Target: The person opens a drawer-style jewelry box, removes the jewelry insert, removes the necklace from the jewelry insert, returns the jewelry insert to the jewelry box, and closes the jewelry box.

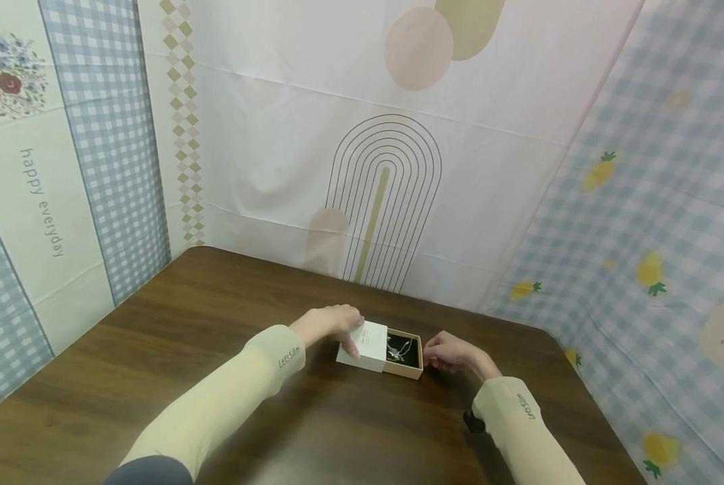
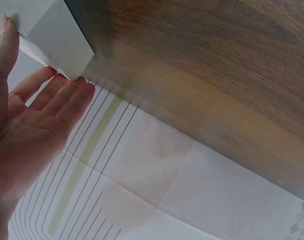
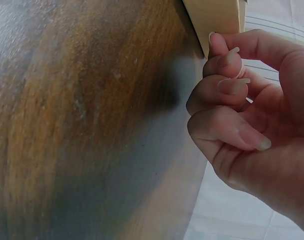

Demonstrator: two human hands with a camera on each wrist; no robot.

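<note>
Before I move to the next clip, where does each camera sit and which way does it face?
Head: on the head, facing forward and down at the table, white cover and tray; left hand, right hand and sleeves show.
Left wrist: on that wrist, facing the cover; palm, thumb and fingers show.
Right wrist: on that wrist, facing the tray's end; thumb and curled fingers show.
Both wrist views share the table and lined backdrop.
</note>
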